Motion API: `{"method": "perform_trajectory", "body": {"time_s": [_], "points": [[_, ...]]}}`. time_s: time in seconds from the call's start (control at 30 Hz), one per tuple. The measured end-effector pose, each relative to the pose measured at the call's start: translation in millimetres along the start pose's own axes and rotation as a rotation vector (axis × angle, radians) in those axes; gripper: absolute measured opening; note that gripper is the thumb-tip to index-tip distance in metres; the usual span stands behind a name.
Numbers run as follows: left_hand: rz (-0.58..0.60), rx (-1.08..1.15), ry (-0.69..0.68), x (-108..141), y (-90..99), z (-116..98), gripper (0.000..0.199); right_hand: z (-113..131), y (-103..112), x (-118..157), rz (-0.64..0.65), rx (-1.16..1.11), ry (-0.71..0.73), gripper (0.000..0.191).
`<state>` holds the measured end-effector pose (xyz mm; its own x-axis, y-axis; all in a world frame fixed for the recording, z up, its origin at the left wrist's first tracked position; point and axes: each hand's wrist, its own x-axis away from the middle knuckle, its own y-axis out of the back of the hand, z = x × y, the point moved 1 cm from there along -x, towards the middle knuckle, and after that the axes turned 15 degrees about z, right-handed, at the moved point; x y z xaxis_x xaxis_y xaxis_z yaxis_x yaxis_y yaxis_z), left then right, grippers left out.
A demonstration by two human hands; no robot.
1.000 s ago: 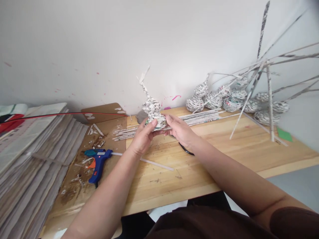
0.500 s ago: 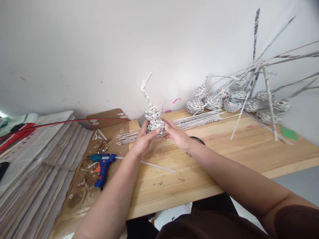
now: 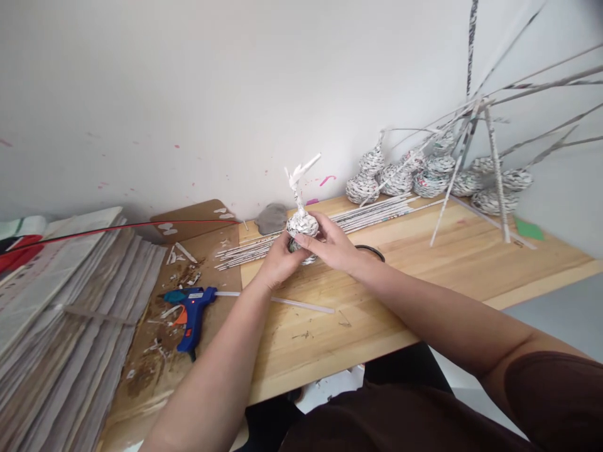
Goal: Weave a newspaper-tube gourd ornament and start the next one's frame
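Note:
A small woven paper gourd (image 3: 303, 223) with a twisted stem stands upright between my two hands, over the wooden table (image 3: 377, 307). My left hand (image 3: 281, 258) wraps round its lower left side. From the right, my right hand (image 3: 332, 243) grips its middle, with the thumb across the front. The fingers hide much of the gourd's lower part. Behind it lies a bundle of thin rolled paper sticks (image 3: 372, 213).
A blue glue gun (image 3: 193, 317) with a clear glue stick lies left, beside stacked newspapers (image 3: 94, 314). Several woven gourds (image 3: 362, 187) and long paper sticks stand at the back right. A black ring (image 3: 371, 252), a grey stone-like lump (image 3: 272, 218) and a green piece (image 3: 528, 228) also show.
The gourd has turned more upright and sits slightly lower and to the right. My right hand has moved up round its middle, and the view has shifted a little.

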<state>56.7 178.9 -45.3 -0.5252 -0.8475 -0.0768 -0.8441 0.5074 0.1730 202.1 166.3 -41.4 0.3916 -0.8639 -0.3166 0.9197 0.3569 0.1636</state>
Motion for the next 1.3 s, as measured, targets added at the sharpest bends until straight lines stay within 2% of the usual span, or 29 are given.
{"method": "perform_trajectory", "body": {"time_s": [0.13, 0.33, 0.53, 0.77, 0.97, 1.1, 1.13, 1.23, 1.3], "points": [[-0.009, -0.181, 0.027, 1.2, -6.4, -3.0, 0.027, 5.2, -4.6, 4.2, 0.068, 0.022, 0.043, 0.058], [-0.011, -0.387, -0.158, 1.9, -15.4, -0.8, 0.03, 17.7, 0.8, 4.2, 0.018, 0.064, -0.005, 0.043], [-0.064, -0.514, -0.231, 2.4, -20.8, -1.8, 0.012, 21.0, -0.2, 0.8, 0.061, 0.121, 0.205, 0.044], [-0.022, -0.546, -0.319, 2.8, -17.8, -5.9, 0.027, 19.7, 6.8, -2.8, 0.218, 0.314, 0.19, 0.042], [-0.003, -0.571, -0.279, 4.3, -15.0, -5.7, 0.029, 26.3, 2.8, 2.7, 0.28, 0.414, 0.228, 0.043], [-0.051, -0.489, -0.216, 5.2, -11.8, -12.0, 0.025, 25.6, 3.7, 3.8, 0.244, 0.195, 0.172, 0.039], [-0.063, -0.443, -0.175, 5.5, -10.9, -13.8, 0.022, 24.9, 5.0, 3.7, 0.23, 0.12, 0.135, 0.042], [-0.05, -0.326, -0.092, 6.5, -9.8, -17.8, 0.016, 23.0, 9.5, 3.8, 0.187, 0.015, -0.005, 0.072], [-0.04, -0.31, -0.088, 6.8, -10.1, -19.0, 0.015, 23.2, 11.5, 4.1, 0.167, 0.031, -0.051, 0.077]]}}
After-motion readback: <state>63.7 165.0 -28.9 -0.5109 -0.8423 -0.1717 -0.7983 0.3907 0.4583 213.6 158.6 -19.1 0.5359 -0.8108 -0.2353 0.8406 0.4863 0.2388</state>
